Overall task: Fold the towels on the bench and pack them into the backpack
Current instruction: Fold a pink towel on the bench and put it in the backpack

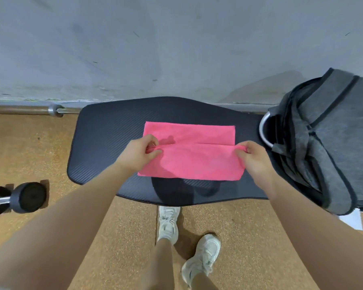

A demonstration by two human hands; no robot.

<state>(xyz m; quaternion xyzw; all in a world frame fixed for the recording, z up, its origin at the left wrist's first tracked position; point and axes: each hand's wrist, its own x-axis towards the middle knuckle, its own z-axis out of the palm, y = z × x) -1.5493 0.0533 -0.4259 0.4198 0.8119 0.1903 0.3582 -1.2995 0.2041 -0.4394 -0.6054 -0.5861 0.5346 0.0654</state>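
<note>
one pink towel (192, 162) (half folded); left hand (139, 154), right hand (254, 159) pinch it.

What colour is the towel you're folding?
Bright pink. The towel shows best in the head view, lying on the dark bench.

The pink towel (189, 155) my fingers (155, 152) pinch is soft, matt cloth with a fine nap. Under it the surface (105, 139) is dark padded vinyl, matt, with fine diagonal ribbing. At three o'clock the backpack (335, 130) is grey heathered fabric, matt, with black piping, and a glossy white curved tube (263, 130) shows beside it. At nine o'clock the dumbbell (19, 198) has dull black rubbery heads and a shiny chromed handle. The barbell (55, 110) at ten o'clock is bright metal. The floor (249, 237) looks like speckled cork, rough and matt. The wall (176, 49) is scuffed, matt grey.
</note>
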